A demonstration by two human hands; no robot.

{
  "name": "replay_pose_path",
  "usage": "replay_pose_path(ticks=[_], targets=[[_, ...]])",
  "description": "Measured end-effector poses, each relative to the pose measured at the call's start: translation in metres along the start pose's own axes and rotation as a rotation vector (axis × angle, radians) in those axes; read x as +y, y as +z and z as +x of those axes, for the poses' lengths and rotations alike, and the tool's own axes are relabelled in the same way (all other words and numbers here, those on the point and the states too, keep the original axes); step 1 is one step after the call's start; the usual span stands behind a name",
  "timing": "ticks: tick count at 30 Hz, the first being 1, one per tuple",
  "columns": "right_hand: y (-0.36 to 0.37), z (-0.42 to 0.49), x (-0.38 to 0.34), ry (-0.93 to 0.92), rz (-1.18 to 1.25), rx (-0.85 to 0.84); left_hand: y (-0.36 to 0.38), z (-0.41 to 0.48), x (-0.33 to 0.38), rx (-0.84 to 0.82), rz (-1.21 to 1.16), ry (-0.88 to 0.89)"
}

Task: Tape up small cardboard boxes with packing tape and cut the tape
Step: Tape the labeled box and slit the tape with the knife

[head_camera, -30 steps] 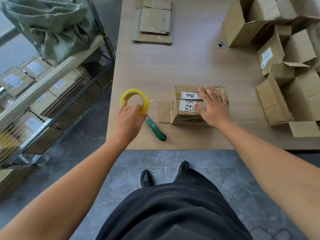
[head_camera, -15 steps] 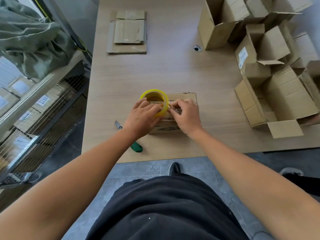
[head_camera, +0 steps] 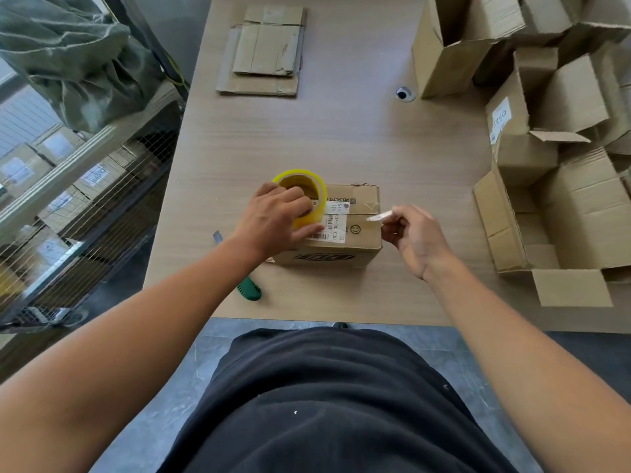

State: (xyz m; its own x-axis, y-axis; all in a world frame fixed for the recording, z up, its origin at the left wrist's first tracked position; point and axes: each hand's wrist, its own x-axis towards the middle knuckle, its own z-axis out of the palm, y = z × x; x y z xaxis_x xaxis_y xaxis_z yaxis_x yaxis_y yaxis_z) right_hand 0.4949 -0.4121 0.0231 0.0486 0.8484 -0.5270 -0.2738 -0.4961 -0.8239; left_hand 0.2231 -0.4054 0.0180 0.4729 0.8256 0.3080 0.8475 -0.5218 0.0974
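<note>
A loose black top (head_camera: pixel 327 404) with one tiny white speck on it; forearms (head_camera: pixel 164 322) bare; a dark shoe tip (head_camera: pixel 340 325) beneath.

Left hand (head_camera: pixel 273 220) grips yellow tape roll (head_camera: pixel 317 203); the roll's near side is covered by fingers. Small brown cardboard box (head_camera: pixel 355 240): end under grip hidden. Green-handled knife (head_camera: pixel 251 290), below grip: middle behind forearm. Clear tape strip (head_camera: pixel 375 217) from roll to right hand (head_camera: pixel 415 235) pinch: barely discernible.

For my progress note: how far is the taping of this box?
Done: box flaps closed. In hand: left hand holds the tape roll on top, right hand pinches the tape end. Left: sticking down and cutting; the knife lies untouched.
</note>
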Motion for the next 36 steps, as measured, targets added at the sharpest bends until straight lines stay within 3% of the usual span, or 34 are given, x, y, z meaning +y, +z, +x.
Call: replay_pose_path(ticks=[8,10,11,13,15,16,18,20,26,30,36], targets=[[0.001,0.024,0.019,0.147,-0.067,-0.021,0.010,0.000,-0.002,0.039,0.038,0.016],[0.002,0.027,0.018,0.170,-0.308,0.029,0.010,-0.002,0.000,0.045,0.035,0.012],[0.002,0.027,0.018,0.099,-0.524,0.098,0.010,-0.004,0.000,0.043,0.033,0.014],[0.007,0.021,0.017,-0.364,-0.825,0.256,0.008,-0.003,0.002,0.021,0.020,0.014],[0.025,0.013,0.015,-0.830,-0.913,0.099,0.003,0.002,0.005,-0.005,0.000,0.020],[0.035,0.012,0.016,-0.884,-1.015,-0.057,-0.001,0.006,0.005,-0.012,-0.003,0.033],[0.045,0.016,0.020,-0.736,-1.317,-0.208,-0.013,0.013,0.004,-0.013,-0.029,0.099],[0.046,0.022,0.024,-0.634,-1.459,-0.166,-0.032,0.020,0.000,-0.072,-0.115,0.156],[0.051,0.024,0.025,-0.603,-1.481,-0.129,-0.090,0.046,-0.061,-0.369,-0.155,-0.024],[0.058,0.025,0.026,-0.564,-1.619,-0.080,-0.083,0.033,-0.111,-0.600,-0.087,-0.086],[0.064,0.028,0.022,-0.496,-1.720,-0.055,-0.033,0.037,-0.134,-0.626,-0.189,-0.148]])
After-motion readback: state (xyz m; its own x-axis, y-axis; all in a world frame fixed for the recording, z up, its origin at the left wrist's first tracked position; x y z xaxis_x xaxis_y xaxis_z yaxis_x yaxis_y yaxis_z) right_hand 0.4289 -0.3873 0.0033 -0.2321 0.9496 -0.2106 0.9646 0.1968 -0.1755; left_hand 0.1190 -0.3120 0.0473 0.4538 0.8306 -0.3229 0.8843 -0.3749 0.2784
